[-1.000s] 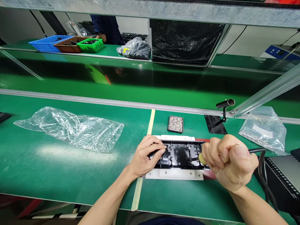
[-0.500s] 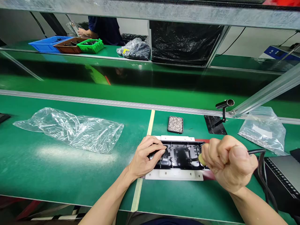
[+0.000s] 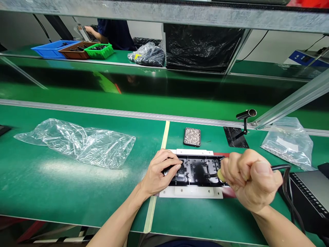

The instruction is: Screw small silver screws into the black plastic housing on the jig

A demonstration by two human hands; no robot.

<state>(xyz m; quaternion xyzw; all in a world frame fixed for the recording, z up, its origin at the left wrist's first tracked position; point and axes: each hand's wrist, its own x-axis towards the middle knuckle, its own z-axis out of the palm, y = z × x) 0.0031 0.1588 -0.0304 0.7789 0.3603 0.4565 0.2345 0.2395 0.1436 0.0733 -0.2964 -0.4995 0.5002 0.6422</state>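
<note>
Black moulded plastic panel (image 3: 196,169) in white fixture plate (image 3: 191,192), near front edge of green bench mat (image 3: 77,185). Looks light, stiff, thin-ribbed; hold by ends.

Left hand (image 3: 160,171) fingers spread, pressing left end.

Right hand (image 3: 250,178) fisted round corded screwdriver (image 3: 220,175), tip on right end.

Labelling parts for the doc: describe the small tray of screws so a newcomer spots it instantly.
On the green bench, look just beyond the black panel that the left hand steadies. The screw tray is a small dark rectangle with rounded corners, the only thing filled with speckled silvery bits.
</note>
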